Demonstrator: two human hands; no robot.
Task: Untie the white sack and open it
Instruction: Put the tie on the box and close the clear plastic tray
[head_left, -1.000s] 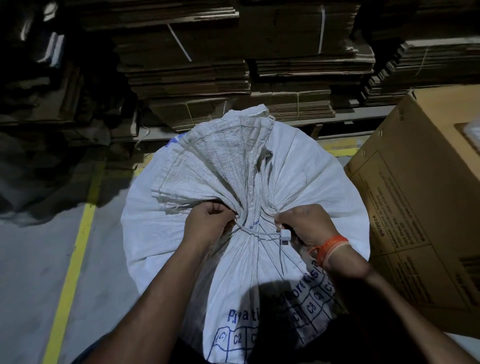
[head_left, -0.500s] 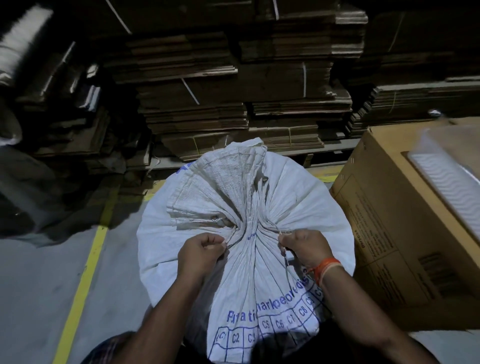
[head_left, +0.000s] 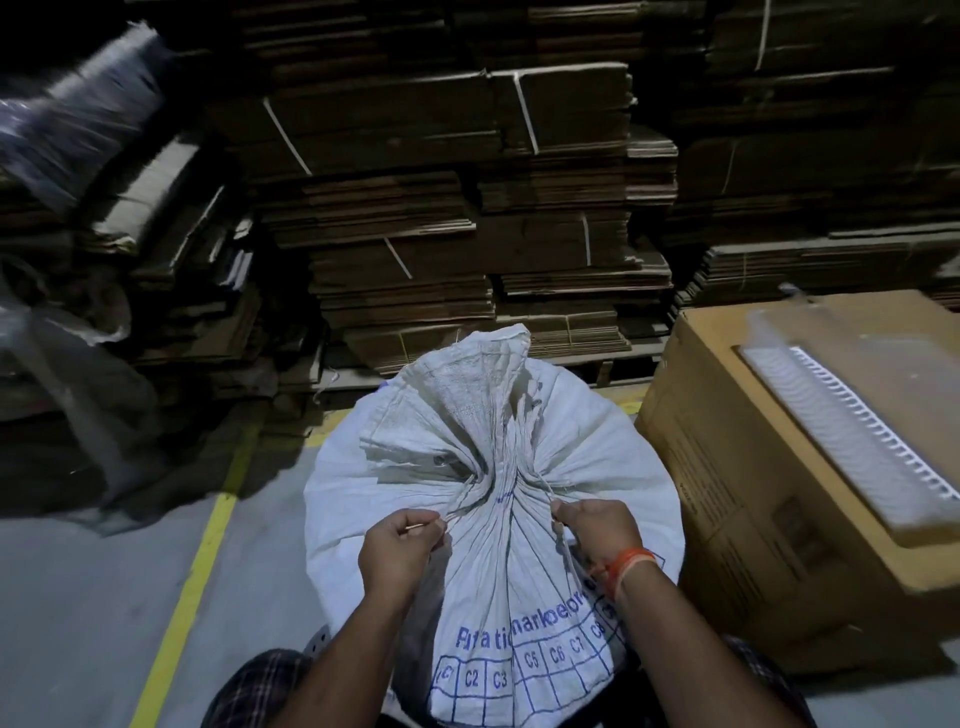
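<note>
Change since earlier frames: both hands have drawn apart from the gathered neck, and the white clip seen by the right hand a second ago is out of sight; the camera view has tipped upward, showing more of the stacks behind.
Sack (head_left: 524, 525): white woven sack, standing upright on the floor directly in front of the person, between the forearms; its mouth is bunched into a neck (head_left: 501, 478) with a loose flap rising above it.
Print: blue lettering and a grid of cells marked C2, C3, C5, C6, C7 on the near face.
Left hand (head_left: 397, 551): fist closed, fingers curled tight on a thin white string (head_left: 457, 512) that runs from the neck to the knuckles.
Right hand (head_left: 597, 530): fingers folded shut on the other string end at the right of the neck; a length of string hangs below the fist over the sack.
Wristband (head_left: 626, 564): orange, on the right wrist.
Neck state: cloth gathered and pleated, mouth closed; whether the knot is loose cannot be told.
Box (head_left: 769, 519): brown cardboard carton just right of the sack; whether they touch cannot be told; a white ribbed strip (head_left: 852, 431) lies on its top.
Stacks (head_left: 467, 208): flattened cardboard bundled with straps, behind the sack.
Floor (head_left: 78, 623): grey, with a yellow line (head_left: 192, 582) left of the sack.
</note>
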